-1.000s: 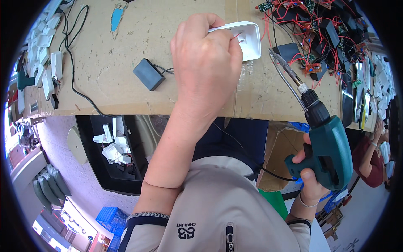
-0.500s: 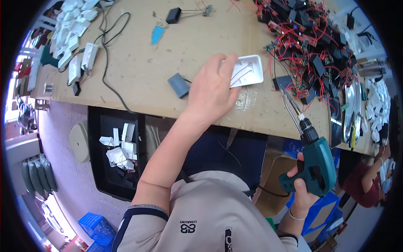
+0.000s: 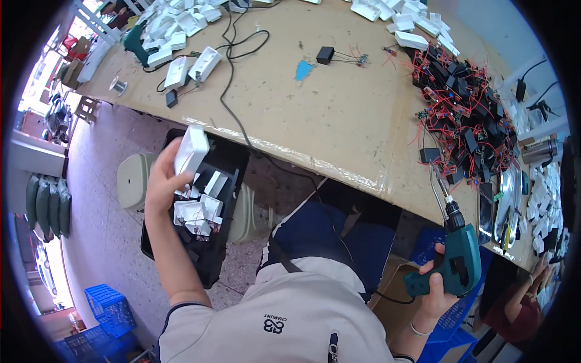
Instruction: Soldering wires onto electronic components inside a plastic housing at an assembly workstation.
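My left hand [image 3: 164, 181] is closed on a white plastic case [image 3: 192, 150]. It holds the case tilted over a black bin [image 3: 212, 269] at the table's front edge. White cases [image 3: 196, 212] with wires and small dark parts lie in that bin, below my fingers. A green pistol-shaped soldering gun [image 3: 463, 260] is gripped in my right hand [image 3: 437, 290], by its handle. Its metal tip and thin feed tube point up, close to the edge of a pile of black boxes with red wires and circuit boards [image 3: 466, 115].
White cases [image 3: 181, 27] are heaped at the far left, near a second green tool [image 3: 136, 45] and a solder spool [image 3: 118, 86]. A black cable [image 3: 233, 112] crosses the table [image 3: 339, 133]. A stool [image 3: 134, 181] stands by the bin. Another person [image 3: 514, 308] is at the right.
My left hand has carried the white case from the table leftward over the bin. The dark box beside it no longer shows on the table. My view has shifted; the right hand still holds the soldering gun.
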Available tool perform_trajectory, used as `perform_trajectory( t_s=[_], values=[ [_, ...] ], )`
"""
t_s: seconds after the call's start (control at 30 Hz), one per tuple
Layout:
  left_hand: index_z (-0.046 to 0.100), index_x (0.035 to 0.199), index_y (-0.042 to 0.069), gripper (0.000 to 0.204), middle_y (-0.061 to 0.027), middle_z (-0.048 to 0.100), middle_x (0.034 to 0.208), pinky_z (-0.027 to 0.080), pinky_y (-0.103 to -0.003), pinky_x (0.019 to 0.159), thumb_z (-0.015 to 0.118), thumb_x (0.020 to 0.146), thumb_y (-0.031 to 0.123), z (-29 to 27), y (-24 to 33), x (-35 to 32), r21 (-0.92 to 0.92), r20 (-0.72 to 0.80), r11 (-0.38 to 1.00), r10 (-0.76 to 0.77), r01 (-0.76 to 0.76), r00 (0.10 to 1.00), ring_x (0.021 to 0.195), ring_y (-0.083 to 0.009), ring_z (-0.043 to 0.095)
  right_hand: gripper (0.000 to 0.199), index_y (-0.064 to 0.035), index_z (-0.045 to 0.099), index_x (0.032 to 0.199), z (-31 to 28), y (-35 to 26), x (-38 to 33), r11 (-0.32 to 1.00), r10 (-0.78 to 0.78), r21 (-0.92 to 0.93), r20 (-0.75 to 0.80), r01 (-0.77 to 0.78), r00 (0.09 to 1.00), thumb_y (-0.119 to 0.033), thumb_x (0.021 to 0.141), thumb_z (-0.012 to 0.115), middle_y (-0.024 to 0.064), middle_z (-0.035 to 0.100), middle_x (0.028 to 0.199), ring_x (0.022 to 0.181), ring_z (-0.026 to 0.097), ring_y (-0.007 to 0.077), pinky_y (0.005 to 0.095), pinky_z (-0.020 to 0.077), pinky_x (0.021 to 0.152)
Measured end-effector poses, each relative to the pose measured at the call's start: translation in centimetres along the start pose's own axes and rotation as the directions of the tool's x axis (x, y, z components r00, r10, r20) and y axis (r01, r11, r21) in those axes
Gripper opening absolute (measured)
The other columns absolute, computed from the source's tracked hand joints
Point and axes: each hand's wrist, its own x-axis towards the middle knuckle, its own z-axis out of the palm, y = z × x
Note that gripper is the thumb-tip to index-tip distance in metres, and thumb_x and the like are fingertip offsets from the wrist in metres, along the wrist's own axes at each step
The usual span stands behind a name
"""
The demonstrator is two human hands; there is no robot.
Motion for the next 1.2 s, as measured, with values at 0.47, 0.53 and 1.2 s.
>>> perform_trajectory(
  t_s=[0.47,0.53,1.2],
  values=[
    [0.05,0.122,0.0,0.046,-0.0115,0.059,0.111,0.044,-0.028,0.084,0.064,0.08,0.01,9.8,5.2,8.8,0.188,0.159,0.933,0.28,-0.307,0.947,0.099,-0.018,0.057,0.062,0.0074,0.038,0.125,0.0,-0.1,1.5,0.945,-0.083,0.316,-0.018,0.085,0.996,-0.017,0.077,0.069,0.0241,0.056,0.107,0.068,0.061,0.0182,0.0257,0.0519,0.059],
    [0.05,0.123,0.001,0.048,-0.0115,0.059,0.111,0.044,-0.028,0.081,0.065,0.08,0.016,14.9,7.2,14.5,0.257,0.286,0.84,0.407,-0.479,0.867,0.103,-0.0183,0.055,0.061,0.0073,0.039,0.124,-1.0,1.6,2.7,0.919,-0.075,0.384,-0.046,0.087,0.996,-0.02,0.078,0.068,0.0232,0.056,0.104,0.066,0.06,0.0179,0.0252,0.0505,0.056],
    [0.054,0.122,0.016,0.058,-0.0137,0.049,0.128,0.042,-0.042,0.091,0.064,0.07,0.039,38.8,11.6,61.1,0.913,0.316,0.188,0.24,-0.363,0.918,0.115,-0.0314,0.048,0.042,-0.0193,0.052,0.12,-3.8,10.9,9.7,0.443,0.136,0.881,-0.251,0.168,0.958,-0.035,0.082,0.063,0.0003,0.057,0.112,0.098,0.052,0.0206,0.0491,0.0262,0.099]
  ],
)
